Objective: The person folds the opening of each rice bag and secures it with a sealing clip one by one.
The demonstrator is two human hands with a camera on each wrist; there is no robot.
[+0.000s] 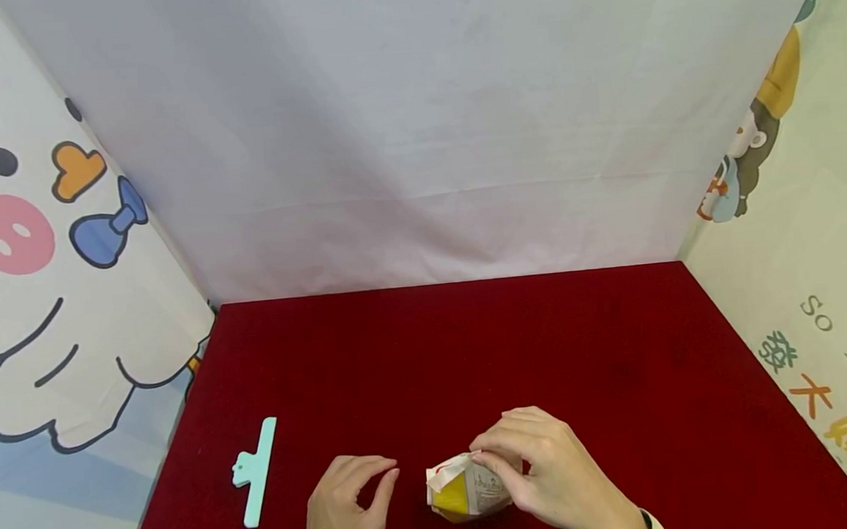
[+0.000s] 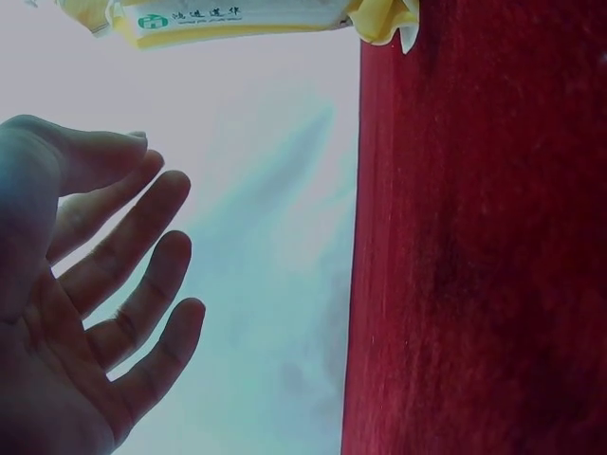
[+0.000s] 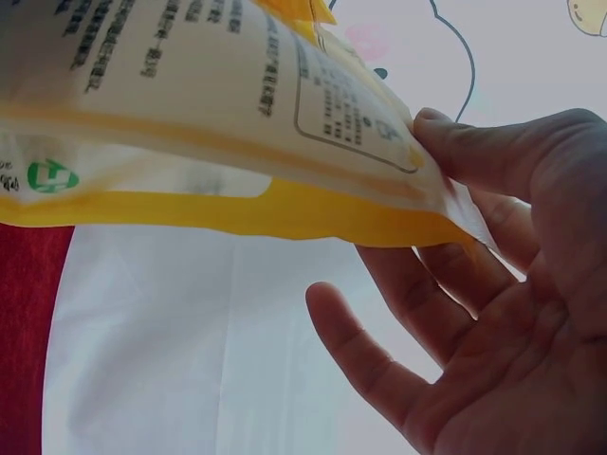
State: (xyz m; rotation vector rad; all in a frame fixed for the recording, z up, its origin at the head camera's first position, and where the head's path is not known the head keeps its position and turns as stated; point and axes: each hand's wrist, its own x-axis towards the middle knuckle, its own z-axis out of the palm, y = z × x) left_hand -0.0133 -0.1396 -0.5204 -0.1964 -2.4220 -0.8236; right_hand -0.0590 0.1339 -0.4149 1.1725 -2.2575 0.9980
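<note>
Near the front of the table, a yellow and white printed food bag (image 1: 453, 496) is pinched at its right end by my right hand (image 1: 553, 473). In the right wrist view, the thumb of that hand (image 3: 512, 284) lies on the printed side of the bag (image 3: 204, 100), with fingers behind its edge. My left hand (image 1: 346, 508) is a short way left of the bag, apart from it, its fingers loosely bent and holding nothing. From the left wrist, that hand (image 2: 95, 294) appears below the bag (image 2: 242, 19). A mint-green bag clip (image 1: 260, 474) lies to its left.
Dark red cloth covers the table (image 1: 457, 351). A pale curtain (image 1: 417, 137) hangs behind its back edge. Printed cloth panels stand on both sides, the left one (image 1: 53, 332) with a cartoon figure, the right one (image 1: 791, 277) with lettering.
</note>
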